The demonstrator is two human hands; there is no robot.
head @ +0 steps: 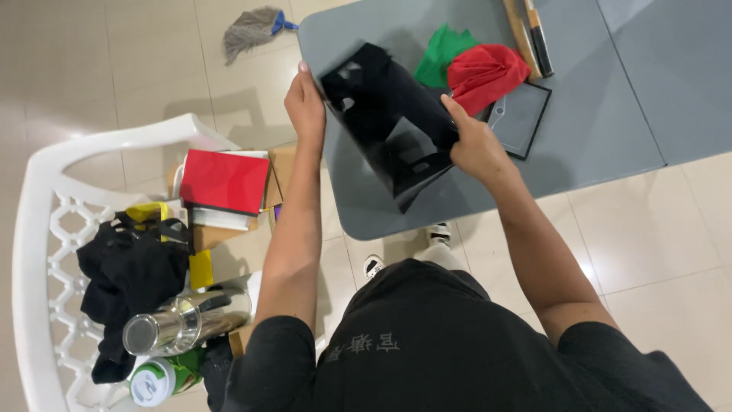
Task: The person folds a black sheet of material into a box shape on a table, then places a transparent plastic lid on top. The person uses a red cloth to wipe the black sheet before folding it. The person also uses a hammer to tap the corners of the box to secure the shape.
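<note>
I hold a glossy black rectangular sheet [385, 126] tilted above the grey table [602, 130]. My left hand [305, 103] grips its left edge. My right hand [473, 141] grips its right edge. Behind the sheet lie a red cloth [486, 74] and a green cloth [441, 52]. A dark framed panel [526, 118] lies flat on the table just right of my right hand, with a small clear tool [497, 114] on its left edge.
A white plastic chair [46, 252] at left carries a red-covered stack of boxes [225, 181], black fabric [126, 275], a steel flask [183, 320] and a green can [156, 380]. Wooden sticks [530, 34] lie at the table's far edge. A mop head [252, 29] rests on the tiled floor.
</note>
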